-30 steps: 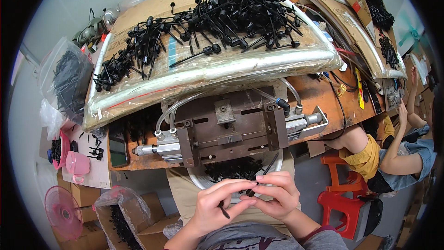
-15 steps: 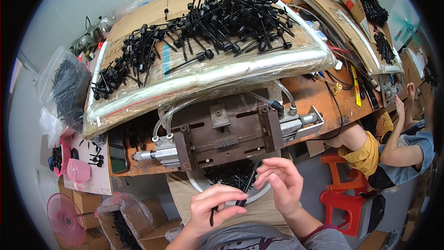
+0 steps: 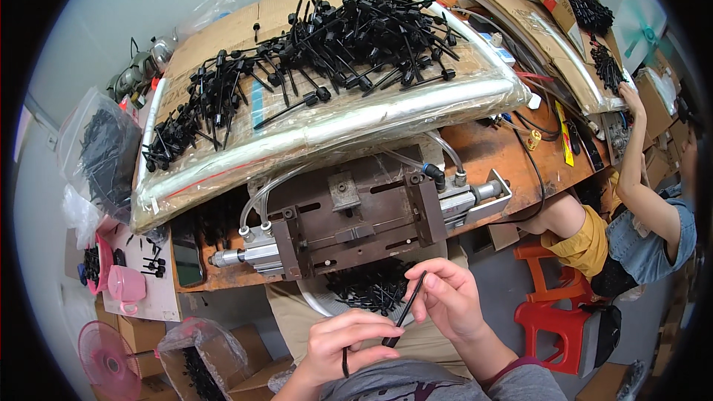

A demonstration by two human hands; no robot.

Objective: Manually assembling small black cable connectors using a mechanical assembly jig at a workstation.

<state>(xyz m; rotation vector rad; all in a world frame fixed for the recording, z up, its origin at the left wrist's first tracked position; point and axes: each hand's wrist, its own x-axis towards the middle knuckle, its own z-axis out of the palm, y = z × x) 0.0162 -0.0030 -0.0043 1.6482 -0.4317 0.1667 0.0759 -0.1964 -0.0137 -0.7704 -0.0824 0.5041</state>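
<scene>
My right hand (image 3: 453, 303) pinches a thin black plastic rod (image 3: 405, 312) near its upper end; the rod slants down to the left. My left hand (image 3: 343, 345) sits just below, fingers curled around the rod's lower end and a small black ring (image 3: 344, 362). Both hands hover over my lap, in front of a white bowl (image 3: 316, 301) filled with black parts (image 3: 371, 289). Just beyond stands a brown metal pneumatic fixture (image 3: 356, 215) with clear hoses.
A cardboard tray wrapped in clear plastic (image 3: 327, 122) carries several black rods behind the fixture. Bags of black parts (image 3: 104, 152) hang at left, a pink fan (image 3: 108, 364) low left. Another person (image 3: 639, 200) sits at right on a red stool (image 3: 553, 319).
My hands have drawn apart and lowered slightly. The rod, first held close between both hands, now stretches slantwise from right hand to left.
</scene>
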